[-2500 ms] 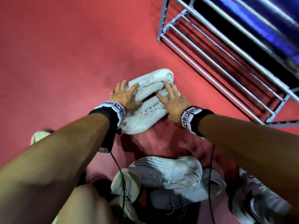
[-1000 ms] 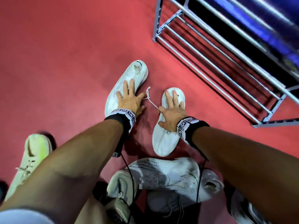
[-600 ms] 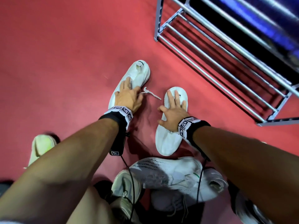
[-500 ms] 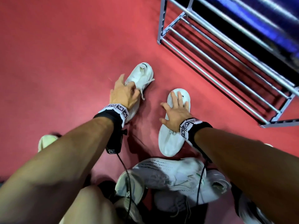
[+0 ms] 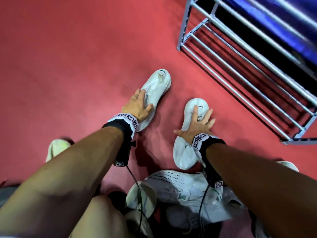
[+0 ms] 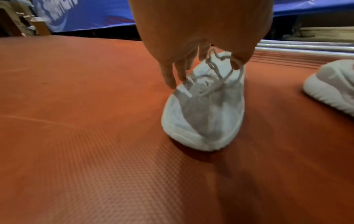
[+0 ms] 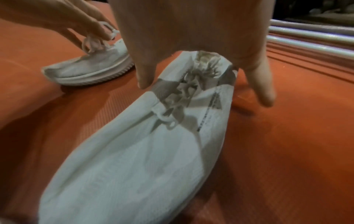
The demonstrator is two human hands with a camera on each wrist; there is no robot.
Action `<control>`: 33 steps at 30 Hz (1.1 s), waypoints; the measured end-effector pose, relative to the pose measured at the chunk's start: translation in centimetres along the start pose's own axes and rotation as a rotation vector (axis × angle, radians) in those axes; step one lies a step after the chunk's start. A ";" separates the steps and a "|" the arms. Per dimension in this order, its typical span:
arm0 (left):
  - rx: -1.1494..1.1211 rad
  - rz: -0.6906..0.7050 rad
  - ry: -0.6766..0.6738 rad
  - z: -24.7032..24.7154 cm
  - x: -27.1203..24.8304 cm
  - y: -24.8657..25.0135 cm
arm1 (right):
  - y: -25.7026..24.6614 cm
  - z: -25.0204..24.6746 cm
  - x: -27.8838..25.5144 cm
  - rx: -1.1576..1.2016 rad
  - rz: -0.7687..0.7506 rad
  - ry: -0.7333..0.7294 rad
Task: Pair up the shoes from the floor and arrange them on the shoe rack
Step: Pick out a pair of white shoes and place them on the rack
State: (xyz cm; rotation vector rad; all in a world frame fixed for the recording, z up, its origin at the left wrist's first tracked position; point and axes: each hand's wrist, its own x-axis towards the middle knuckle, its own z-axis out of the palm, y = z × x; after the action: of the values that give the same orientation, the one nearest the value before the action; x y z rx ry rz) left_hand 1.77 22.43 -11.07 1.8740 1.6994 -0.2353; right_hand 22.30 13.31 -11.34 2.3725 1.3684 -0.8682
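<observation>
Two matching white sneakers stand apart on the red floor, heels toward the rack. My left hand (image 5: 137, 105) lies on the left sneaker (image 5: 159, 83), fingers straight on its laces; the left wrist view shows the fingertips (image 6: 172, 81) at the tongue of this sneaker (image 6: 206, 115), with a lace loop beside the thumb. My right hand (image 5: 195, 124) is spread over the right sneaker (image 5: 183, 153). In the right wrist view the palm (image 7: 191, 45) covers the opening of that sneaker (image 7: 134, 159), thumb and little finger straddling it. The metal shoe rack (image 5: 240, 54) stands at the upper right.
A heap of white shoes (image 5: 180, 189) lies close under my arms. A pale yellow-green shoe (image 5: 56, 148) sits at the left, and another pale shoe (image 5: 288, 164) peeks out behind my right forearm. A blue banner hangs behind the rack.
The sneakers, first held together on their sides, now stand apart. The loose lace that lay between them is gathered onto the left sneaker under my left hand.
</observation>
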 end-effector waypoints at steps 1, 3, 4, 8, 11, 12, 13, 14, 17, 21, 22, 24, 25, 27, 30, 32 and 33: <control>0.004 0.002 -0.007 0.7 0.1 0.4 | 0.0 0.2 0.0 0.021 -0.017 -0.006; 0.022 -0.020 -0.018 1.8 0.3 0.9 | -0.1 0.2 0.0 0.034 -0.074 0.010; 0.030 -0.031 -0.024 2.3 0.5 1.1 | 0.1 0.0 0.2 0.003 -0.120 0.024; 0.108 0.023 0.086 3.1 0.7 1.5 | 0.0 -2.0 2.1 -0.212 -0.410 0.088; 0.235 0.122 0.179 3.3 0.9 1.7 | -0.1 -3.3 3.6 -0.252 -0.445 0.075; 0.241 0.153 0.170 3.4 1.1 1.7 | 0.1 -3.3 3.9 -0.239 -0.417 0.068; 0.231 0.171 0.154 3.5 1.2 1.6 | 0.4 -3.1 4.0 -0.229 -0.384 0.052; 0.216 0.172 0.144 3.6 1.3 1.5 | 0.8 -2.7 4.1 -0.237 -0.356 0.042; 0.182 0.107 0.147 4.2 1.5 1.5 | 1.5 -1.5 3.9 -0.331 -0.333 0.058; 0.200 -0.075 0.095 4.9 1.5 1.6 | 1.7 -0.8 3.9 -0.371 -0.334 0.122; 0.212 -0.101 0.087 4.9 1.6 1.6 | 1.9 -0.5 3.9 -0.381 -0.330 0.141; 0.240 -0.109 0.072 4.9 1.5 1.5 | 2.4 -0.1 3.8 -0.390 -0.334 0.168; 0.240 -0.108 0.062 4.9 1.5 1.4 | 2.6 -0.1 3.8 -0.393 -0.342 0.175; 0.237 -0.112 0.043 4.6 1.5 1.3 | 2.4 -0.5 3.8 -0.398 -0.349 0.169; 0.249 -0.116 0.039 3.9 1.1 1.7 | 1.6 -1.2 3.2 -0.361 -0.339 0.153; 0.248 -0.106 0.077 3.2 0.4 2.5 | 1.0 -1.9 2.6 -0.326 -0.345 0.171; 0.240 -0.099 0.096 2.9 0.1 2.9 | 0.8 -2.3 2.3 -0.316 -0.347 0.183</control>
State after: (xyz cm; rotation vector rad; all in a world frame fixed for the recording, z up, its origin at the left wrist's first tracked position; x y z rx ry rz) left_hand 5.27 20.94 -12.52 2.0009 1.9030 -0.4116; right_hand 24.65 15.64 -10.97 2.0462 1.8727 -0.4704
